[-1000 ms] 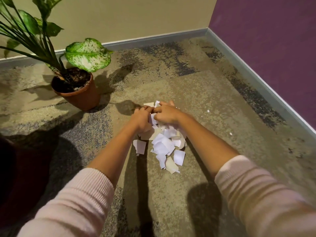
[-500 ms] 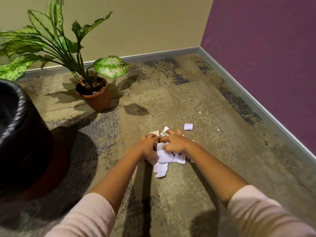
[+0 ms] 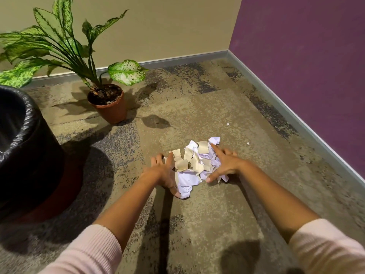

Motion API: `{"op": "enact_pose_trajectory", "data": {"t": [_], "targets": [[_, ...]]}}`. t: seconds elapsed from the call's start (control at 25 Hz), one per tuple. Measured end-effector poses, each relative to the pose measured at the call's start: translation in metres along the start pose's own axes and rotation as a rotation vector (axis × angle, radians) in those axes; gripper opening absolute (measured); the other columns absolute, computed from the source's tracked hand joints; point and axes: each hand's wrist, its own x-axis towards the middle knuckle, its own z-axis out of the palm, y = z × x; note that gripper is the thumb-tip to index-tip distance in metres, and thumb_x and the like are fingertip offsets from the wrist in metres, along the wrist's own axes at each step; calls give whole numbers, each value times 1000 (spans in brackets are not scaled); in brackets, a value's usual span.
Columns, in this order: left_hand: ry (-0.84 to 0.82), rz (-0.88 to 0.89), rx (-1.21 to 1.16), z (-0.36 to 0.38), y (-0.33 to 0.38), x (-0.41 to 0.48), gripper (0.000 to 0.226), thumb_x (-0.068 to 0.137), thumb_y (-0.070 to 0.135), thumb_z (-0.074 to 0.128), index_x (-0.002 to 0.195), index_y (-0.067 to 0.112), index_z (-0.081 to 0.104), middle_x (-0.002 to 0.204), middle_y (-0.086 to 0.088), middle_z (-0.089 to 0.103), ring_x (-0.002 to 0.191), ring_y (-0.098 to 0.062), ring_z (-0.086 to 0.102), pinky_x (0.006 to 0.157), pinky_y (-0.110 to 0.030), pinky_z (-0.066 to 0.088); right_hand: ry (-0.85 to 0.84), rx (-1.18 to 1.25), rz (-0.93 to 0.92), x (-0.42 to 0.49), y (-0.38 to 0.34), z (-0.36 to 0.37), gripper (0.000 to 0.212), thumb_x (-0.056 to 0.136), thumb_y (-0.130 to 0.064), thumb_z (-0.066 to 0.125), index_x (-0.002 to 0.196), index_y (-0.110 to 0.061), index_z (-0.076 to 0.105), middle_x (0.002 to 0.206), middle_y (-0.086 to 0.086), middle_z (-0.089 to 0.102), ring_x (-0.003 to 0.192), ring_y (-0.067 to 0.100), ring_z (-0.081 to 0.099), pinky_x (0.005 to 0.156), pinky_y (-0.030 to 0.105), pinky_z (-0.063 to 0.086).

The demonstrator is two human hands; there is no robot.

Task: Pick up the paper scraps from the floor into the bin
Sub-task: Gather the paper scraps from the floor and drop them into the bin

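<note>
The paper scraps (image 3: 194, 164) lie in a pile on the brown carpet floor (image 3: 217, 214), near a purple wall (image 3: 306, 66), with the black bin (image 3: 29, 151) well apart. The left hand (image 3: 164, 171) and right hand (image 3: 225, 165) were bunched together before. Now their fingers (image 3: 216, 150) are spread wide on both sides of the pile.

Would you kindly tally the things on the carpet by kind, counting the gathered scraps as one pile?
Bin: 1
Potted plant: 1
Pile of paper scraps: 1
Stray paper bits: 2
Total: 5
</note>
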Motion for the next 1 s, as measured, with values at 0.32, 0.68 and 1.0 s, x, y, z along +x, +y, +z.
{"op": "enact_pose_trajectory", "data": {"t": [0.32, 0.68, 1.0], "targets": [[273, 9, -91, 0, 42, 2, 149, 60, 41, 89, 147, 25, -30, 157, -23, -17, 144, -42, 3, 115, -49, 26, 90, -96, -111, 22, -44, 20, 153, 50, -42, 93, 141, -45, -30, 156, 13, -25, 144, 41, -11, 112, 62, 24], [319, 112, -213, -14, 32, 26, 99, 60, 31, 89, 144, 27, 37, 138, -9, 27, 128, -33, 28, 101, -44, 44, 118, -75, -173, 46, -52, 11, 97, 58, -29, 89, 136, -44, 33, 150, 6, 9, 136, 39, 13, 102, 56, 38], [433, 69, -457, -8, 32, 18, 52, 62, 14, 86, 108, 4, 66, 113, -14, 62, 104, -32, 60, 82, -35, 50, 218, 78, -236, 36, -51, 30, 48, 74, -4, 67, 116, -27, 67, 151, 3, 28, 130, 36, 39, 100, 43, 46]]}}
